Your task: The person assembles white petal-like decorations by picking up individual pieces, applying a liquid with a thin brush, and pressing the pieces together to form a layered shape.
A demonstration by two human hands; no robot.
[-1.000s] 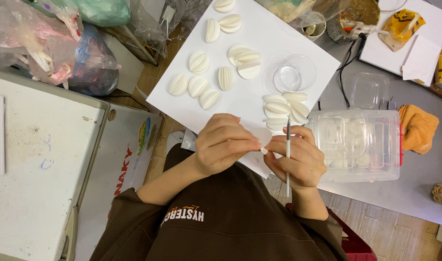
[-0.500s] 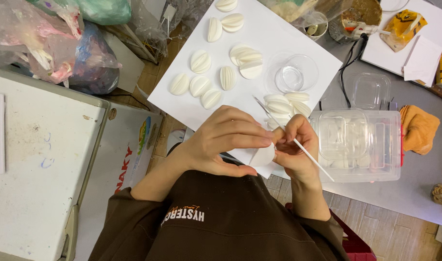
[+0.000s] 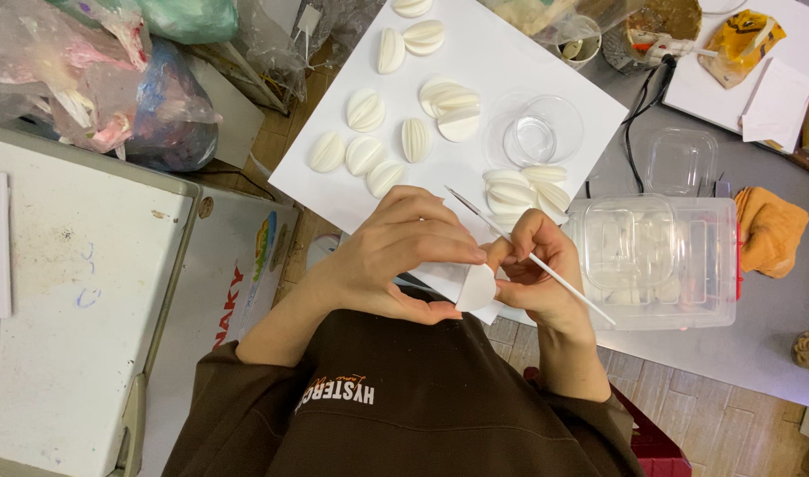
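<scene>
near the middle of the frame, the left hand (image 3: 404, 256) is closed in a pinch on a small white petal piece (image 3: 477, 287), which sits between the two hands just above the brown sweatshirt (image 3: 395, 397). the right hand (image 3: 532, 274) is closed around a thin white modelling stick (image 3: 532, 258), its tip pointing toward the upper left. the piece looks thin and soft, so too firm a squeeze could crease it, and a slip of the stick could tear its edge. finished ribbed white petals (image 3: 365, 110) lie on the white board (image 3: 546, 66) in the upper middle; a swing of the stick could knock the nearest ones. a clear plastic box (image 3: 656, 261) sits at right.
</scene>
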